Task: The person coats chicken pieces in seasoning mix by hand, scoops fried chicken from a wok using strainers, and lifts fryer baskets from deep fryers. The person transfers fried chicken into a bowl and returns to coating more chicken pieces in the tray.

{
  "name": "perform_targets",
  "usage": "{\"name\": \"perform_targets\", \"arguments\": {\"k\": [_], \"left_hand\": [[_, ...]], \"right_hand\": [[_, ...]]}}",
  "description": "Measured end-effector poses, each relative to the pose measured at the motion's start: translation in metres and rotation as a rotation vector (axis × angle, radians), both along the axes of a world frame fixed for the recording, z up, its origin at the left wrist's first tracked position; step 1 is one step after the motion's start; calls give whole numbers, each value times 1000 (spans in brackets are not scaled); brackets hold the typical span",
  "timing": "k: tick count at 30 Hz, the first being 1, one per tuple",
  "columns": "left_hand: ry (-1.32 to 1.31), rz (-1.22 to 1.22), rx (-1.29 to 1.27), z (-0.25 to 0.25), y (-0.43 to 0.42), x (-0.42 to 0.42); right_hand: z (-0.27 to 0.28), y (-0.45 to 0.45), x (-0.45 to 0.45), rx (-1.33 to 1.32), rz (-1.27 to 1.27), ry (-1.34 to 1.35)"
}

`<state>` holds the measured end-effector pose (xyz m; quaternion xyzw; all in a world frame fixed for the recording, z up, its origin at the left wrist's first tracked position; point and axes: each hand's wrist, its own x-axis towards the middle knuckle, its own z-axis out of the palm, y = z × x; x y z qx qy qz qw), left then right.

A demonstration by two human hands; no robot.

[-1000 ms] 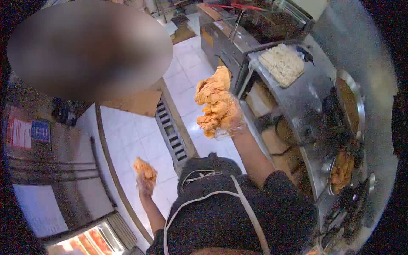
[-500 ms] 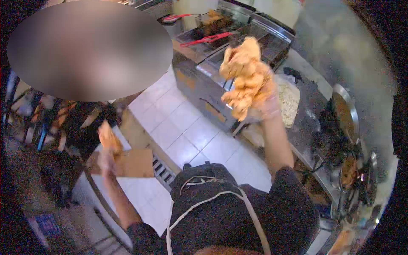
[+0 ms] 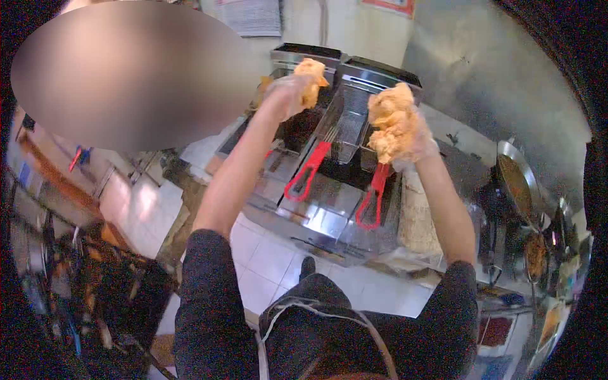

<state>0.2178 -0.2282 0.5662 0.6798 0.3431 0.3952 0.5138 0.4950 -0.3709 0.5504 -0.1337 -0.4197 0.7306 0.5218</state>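
My left hand point(image 3: 286, 98), in a clear glove, grips a breaded chicken piece point(image 3: 313, 81) above the left side of a deep fryer point(image 3: 329, 206). Several battered chicken pieces point(image 3: 391, 123) are bunched in my right hand point(image 3: 423, 144), also gloved, over the fryer's right side. Between the hands is a wire fryer basket point(image 3: 350, 117), with nothing visible in its mesh. A red basket handle point(image 3: 308, 174) points toward me, and a second red handle point(image 3: 373, 201) sits below my right hand. Part of the right side of the fryer is hidden behind the chicken.
A bag of pale crumbly food point(image 3: 418, 221) lies on the counter right of the fryer. Farther right stand round metal pans point(image 3: 518, 174). At lower left is a dark cluttered rack point(image 3: 95, 291). White floor tiles point(image 3: 263, 253) show below the fryer. A blurred oval covers the upper left.
My view has turned toward the fryer. My left hand has swung from low left up over the fryer, still with chicken. My right hand, still full, is now above the fryer's right side.
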Motion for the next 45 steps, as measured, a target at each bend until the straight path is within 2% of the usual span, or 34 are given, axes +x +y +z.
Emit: {"name": "perform_targets", "arguments": {"k": [1, 2, 3, 4, 5, 6, 7, 9, 11, 13, 14, 15, 17, 19, 20, 21, 22, 23, 24, 26, 27, 29, 31, 32, 34, 35, 39, 40, 42, 43, 45], "left_hand": [[123, -27, 314, -14, 29, 50], [120, -44, 119, -2, 30, 101], [117, -44, -74, 11, 28, 153], [422, 80, 3, 12, 41, 215], [511, 82, 29, -7, 48, 151], [599, 82, 56, -22, 50, 87], [707, 90, 237, -29, 162, 84], [888, 39, 644, -80, 202, 148], [807, -61, 566, -101, 156, 199], [713, -186, 421, -135, 156, 240], [686, -239, 358, -148, 155, 248], [609, -303, 347, -156, 164, 255], [455, -414, 333, -160, 197, 260], [211, -528, 120, -150, 221, 251], [253, -488, 120, -124, 207, 243], [296, -450, 118, -96, 191, 236], [536, -311, 315, -59, 157, 221], [428, -302, 320, -55, 157, 220], [417, -319, 330, -51, 163, 219], [110, -620, 293, -48, 171, 219], [137, -515, 357, -34, 142, 217], [200, -508, 415, -21, 127, 224], [326, -461, 517, -7, 117, 235], [390, -431, 568, -4, 136, 240], [510, -372, 678, 13, 131, 256], [504, -389, 696, 11, 141, 269], [535, -399, 750, 26, 95, 295], [536, -394, 764, 29, 83, 300], [532, -388, 782, 33, 55, 311], [524, -389, 788, 34, 38, 320], [497, -397, 797, 39, -1, 337]], "right_hand": [[-15, 22, 35, -145, -29, 42], [-34, 58, 73, -137, -137, -80], [-39, 74, 91, -182, -134, -70], [-40, 87, 121, -218, -124, -56], [-38, 66, 10, -274, -220, -191], [-50, 67, -50, -296, -186, -264], [-52, 172, -64, -288, -81, -142], [-79, 175, -33, -371, -169, -150], [-110, 134, 5, -417, -262, -123], [-146, 140, 43, -443, -399, -510], [-151, 125, 46, -488, -417, -496], [-141, 114, 48, -533, -382, -638], [-172, 134, 68, -573, -223, -1051], [-215, 160, 84, -381, -311, -1171], [-196, 140, 87, -396, -324, -1173], [-152, 110, 88, -279, -396, -1187], [-127, 89, 87, -228, -440, -1196], [-103, 69, 85, -177, -485, -1207], [-91, 57, 85, -338, -593, -952], [-54, 29, 66, -491, -704, -685], [-25, 6, 44, -542, -663, -541], [-10, -40, 18, -577, -640, -391], [-13, -87, 5, -242, -617, -58], [-16, -84, -4, -232, -631, -55], [-7, -124, -20, -254, -613, 164], [-1, -150, -32, -247, -671, 164], [-12, -272, -55, -209, -719, 287], [-21, -306, -59, -219, -826, 76], [-49, -370, -68, -235, -942, -125], [-66, -405, -74, -267, -950, 190], [-108, -471, -83, -271, -962, 521]]}}
